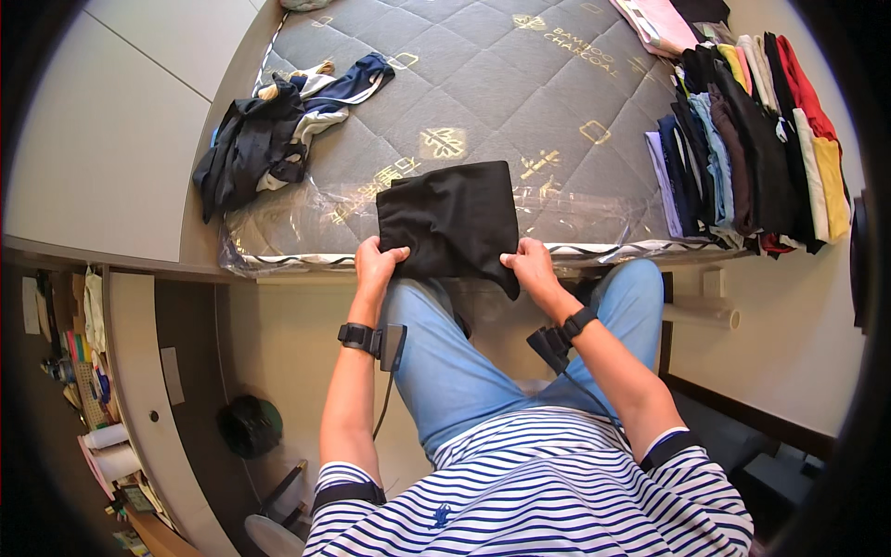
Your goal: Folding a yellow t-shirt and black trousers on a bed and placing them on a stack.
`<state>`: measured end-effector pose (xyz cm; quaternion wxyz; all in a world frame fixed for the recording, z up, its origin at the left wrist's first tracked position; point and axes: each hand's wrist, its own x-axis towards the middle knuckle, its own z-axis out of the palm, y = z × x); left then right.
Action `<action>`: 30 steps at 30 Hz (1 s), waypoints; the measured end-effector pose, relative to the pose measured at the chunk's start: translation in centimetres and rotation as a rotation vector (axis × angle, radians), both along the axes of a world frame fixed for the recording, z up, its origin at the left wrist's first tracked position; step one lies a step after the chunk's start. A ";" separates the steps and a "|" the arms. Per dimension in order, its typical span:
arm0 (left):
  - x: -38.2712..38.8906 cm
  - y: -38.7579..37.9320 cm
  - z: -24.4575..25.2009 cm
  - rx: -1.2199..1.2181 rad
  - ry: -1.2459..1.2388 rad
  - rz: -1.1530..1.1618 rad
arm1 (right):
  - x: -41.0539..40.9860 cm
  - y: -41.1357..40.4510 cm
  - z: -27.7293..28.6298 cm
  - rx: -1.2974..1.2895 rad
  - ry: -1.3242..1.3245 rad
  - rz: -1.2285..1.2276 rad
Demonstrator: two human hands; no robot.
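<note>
A black cloth garment [449,219], folded into a rough rectangle, spans the space between my two hands at the near edge of the mattress [487,90]. My left hand [378,261] pinches its near left side, thumb on top. At the near right corner my right hand [530,264] grips the cloth in the same way, and a tip of fabric hangs down beside it. The far part of the garment rests on or just over the mattress; which of the two I cannot tell. What kind of garment it is does not show.
A loose heap of dark clothes [261,139] lies on the mattress at left. Folded clothes [738,146] stand in packed rows at right, near a pink item [658,24]. Clear plastic wrap [299,216] covers the mattress's near edge. A bin [249,425] stands on the floor.
</note>
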<state>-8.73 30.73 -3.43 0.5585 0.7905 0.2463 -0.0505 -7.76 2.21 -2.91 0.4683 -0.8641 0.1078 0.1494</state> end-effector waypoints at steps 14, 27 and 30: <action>0.5 -6.4 2.7 0.447 -0.013 -0.185 | 4.1 -10.1 1.5 -0.368 -0.338 -0.034; 2.1 -10.3 0.5 0.935 -0.412 -0.605 | 4.8 -2.8 -0.2 -0.712 -0.655 0.519; 3.0 -10.0 0.4 0.898 -0.453 -0.618 | 6.6 -5.0 -1.2 -0.730 -0.502 0.419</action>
